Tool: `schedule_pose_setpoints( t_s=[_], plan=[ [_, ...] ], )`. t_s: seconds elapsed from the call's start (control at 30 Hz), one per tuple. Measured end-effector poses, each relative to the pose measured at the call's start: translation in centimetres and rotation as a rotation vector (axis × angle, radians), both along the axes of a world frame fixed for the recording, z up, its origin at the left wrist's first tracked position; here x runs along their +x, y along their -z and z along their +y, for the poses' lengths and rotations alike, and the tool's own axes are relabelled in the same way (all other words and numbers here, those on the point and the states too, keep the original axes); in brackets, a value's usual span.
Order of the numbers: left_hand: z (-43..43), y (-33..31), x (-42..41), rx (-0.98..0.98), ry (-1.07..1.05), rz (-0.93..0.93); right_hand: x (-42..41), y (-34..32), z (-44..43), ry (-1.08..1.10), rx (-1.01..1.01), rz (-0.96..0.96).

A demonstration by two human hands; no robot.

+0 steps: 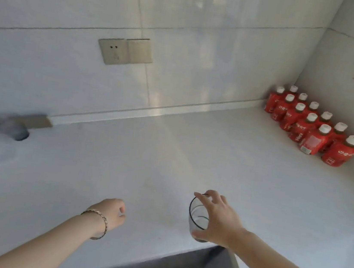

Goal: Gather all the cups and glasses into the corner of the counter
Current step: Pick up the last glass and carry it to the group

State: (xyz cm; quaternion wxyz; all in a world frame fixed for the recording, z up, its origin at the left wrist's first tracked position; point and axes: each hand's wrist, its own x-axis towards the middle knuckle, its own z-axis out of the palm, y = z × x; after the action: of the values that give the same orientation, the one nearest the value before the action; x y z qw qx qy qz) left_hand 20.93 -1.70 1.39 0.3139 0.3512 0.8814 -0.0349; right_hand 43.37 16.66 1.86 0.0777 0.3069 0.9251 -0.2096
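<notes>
Head view: your right hand [221, 220] grips the clear glass [198, 215] by its rim and side, near the front edge of the desk [145, 163]. Your left hand [111, 213] hovers loosely curled, holding nothing, well left of the glass. Red bottles [309, 128] stand in the far right corner.

Red bottles [300, 130], grey wall socket [125, 51]

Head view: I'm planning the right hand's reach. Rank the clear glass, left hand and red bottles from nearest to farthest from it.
1. Clear glass, gripped by the right hand.
2. Left hand, to its left.
3. Red bottles, far right corner.
</notes>
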Motion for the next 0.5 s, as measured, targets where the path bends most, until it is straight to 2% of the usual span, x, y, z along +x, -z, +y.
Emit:
schedule_pose_setpoints(
  t_s=[0.3, 0.5],
  plan=[
    [-24.9, -1.9, -10.5, 0.017, -0.323, 0.015, -17.5, -1.5, -18.9, -0.225, -0.028, 0.069],
    [-35.4, -2.0, -15.3, 0.023, -0.492, -0.004, -26.1, -1.7, -26.5, -0.289, -0.087, 0.058]
  ],
)
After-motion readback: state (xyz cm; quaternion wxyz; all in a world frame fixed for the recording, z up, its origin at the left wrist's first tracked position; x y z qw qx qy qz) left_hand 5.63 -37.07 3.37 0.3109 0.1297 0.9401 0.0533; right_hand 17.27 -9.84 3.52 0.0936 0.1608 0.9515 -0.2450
